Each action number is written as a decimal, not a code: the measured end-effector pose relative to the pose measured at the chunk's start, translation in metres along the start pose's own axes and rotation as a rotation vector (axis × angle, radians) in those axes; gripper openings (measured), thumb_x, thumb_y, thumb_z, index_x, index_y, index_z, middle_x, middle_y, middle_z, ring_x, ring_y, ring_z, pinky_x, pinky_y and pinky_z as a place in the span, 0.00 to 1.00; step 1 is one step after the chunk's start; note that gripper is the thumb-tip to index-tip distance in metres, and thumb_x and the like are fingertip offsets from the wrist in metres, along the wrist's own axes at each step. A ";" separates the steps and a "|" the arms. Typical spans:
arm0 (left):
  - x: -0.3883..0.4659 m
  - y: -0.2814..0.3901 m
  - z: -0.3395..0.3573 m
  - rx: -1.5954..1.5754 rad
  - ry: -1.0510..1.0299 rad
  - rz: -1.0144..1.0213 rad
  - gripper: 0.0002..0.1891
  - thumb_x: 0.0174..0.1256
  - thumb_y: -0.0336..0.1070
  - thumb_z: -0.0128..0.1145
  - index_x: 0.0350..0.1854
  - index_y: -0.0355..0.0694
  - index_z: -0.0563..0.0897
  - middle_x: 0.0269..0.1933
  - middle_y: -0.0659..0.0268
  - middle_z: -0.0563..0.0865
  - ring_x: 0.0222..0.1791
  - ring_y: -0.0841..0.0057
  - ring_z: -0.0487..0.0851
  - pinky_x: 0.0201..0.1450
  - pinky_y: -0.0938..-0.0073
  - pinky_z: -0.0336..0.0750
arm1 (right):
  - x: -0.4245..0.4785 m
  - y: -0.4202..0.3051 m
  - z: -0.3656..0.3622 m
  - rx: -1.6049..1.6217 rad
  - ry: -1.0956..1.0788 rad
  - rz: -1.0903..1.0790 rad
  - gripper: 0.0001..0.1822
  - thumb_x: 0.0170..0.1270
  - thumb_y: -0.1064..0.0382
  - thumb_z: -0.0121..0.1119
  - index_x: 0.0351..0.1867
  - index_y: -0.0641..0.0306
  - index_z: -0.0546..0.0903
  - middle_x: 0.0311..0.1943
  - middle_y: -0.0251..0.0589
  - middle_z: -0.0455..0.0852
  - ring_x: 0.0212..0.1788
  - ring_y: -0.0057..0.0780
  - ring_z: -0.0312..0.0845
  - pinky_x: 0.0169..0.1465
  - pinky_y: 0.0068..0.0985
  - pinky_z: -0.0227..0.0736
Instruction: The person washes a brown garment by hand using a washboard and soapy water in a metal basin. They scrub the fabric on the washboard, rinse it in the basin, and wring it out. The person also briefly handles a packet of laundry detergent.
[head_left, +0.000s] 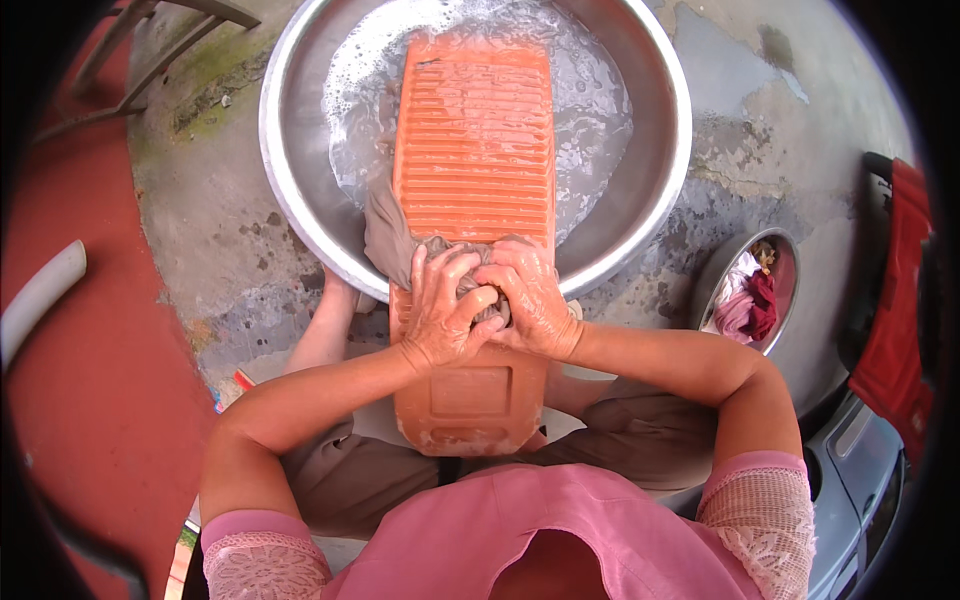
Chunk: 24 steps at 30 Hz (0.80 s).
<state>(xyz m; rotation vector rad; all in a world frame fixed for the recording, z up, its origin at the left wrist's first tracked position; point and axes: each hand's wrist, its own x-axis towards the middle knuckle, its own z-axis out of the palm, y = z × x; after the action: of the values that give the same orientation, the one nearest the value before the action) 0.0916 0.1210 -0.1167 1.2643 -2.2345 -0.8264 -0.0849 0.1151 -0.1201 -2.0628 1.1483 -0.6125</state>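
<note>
An orange plastic washboard (476, 165) slants out of a large round metal basin (664, 187), its far end in soapy water (592, 112). Bunched on its ridges near the basin's close rim is a wet grey-brown cloth (386, 232), one end hanging off the board's left side. My left hand (452, 304) grips the bunched cloth from the left, fingers curled. Beside it my right hand (529, 296) grips the same cloth from the right, wet and shiny. The two hands are close together, and part of the cloth is hidden beneath them.
On the concrete floor at the right stands a smaller metal basin (787, 259) with white, pink and dark red cloths (761, 304). A red object (896, 315) and a blue-grey one (862, 457) are at the far right. Wooden furniture legs (169, 56) stand upper left; a pale curved piece (45, 300) lies left.
</note>
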 end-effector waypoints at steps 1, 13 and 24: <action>0.003 0.004 0.007 0.023 0.086 0.018 0.15 0.56 0.47 0.54 0.43 0.46 0.78 0.51 0.55 0.72 0.53 0.54 0.69 0.59 0.45 0.56 | 0.012 0.003 0.006 0.011 0.063 -0.066 0.28 0.38 0.56 0.68 0.45 0.59 0.74 0.44 0.45 0.73 0.53 0.47 0.66 0.55 0.46 0.60; 0.081 -0.038 0.003 -0.231 0.161 -0.411 0.18 0.64 0.50 0.47 0.44 0.40 0.74 0.44 0.54 0.78 0.46 0.54 0.74 0.49 0.59 0.67 | 0.078 0.017 -0.015 0.132 0.019 0.529 0.22 0.42 0.50 0.67 0.34 0.62 0.76 0.31 0.52 0.81 0.38 0.48 0.77 0.44 0.37 0.71; 0.038 -0.172 0.030 -1.376 0.246 -1.476 0.21 0.63 0.40 0.47 0.52 0.28 0.71 0.55 0.48 0.75 0.47 0.55 0.80 0.47 0.58 0.76 | 0.007 0.064 -0.108 -0.598 -0.226 0.555 0.47 0.46 0.50 0.69 0.65 0.65 0.57 0.67 0.52 0.54 0.69 0.47 0.49 0.64 0.41 0.56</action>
<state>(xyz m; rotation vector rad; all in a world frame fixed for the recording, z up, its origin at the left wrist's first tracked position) 0.1585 0.0272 -0.2533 1.7266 0.1386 -1.9097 -0.1896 0.0488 -0.0971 -2.0476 1.8143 0.2610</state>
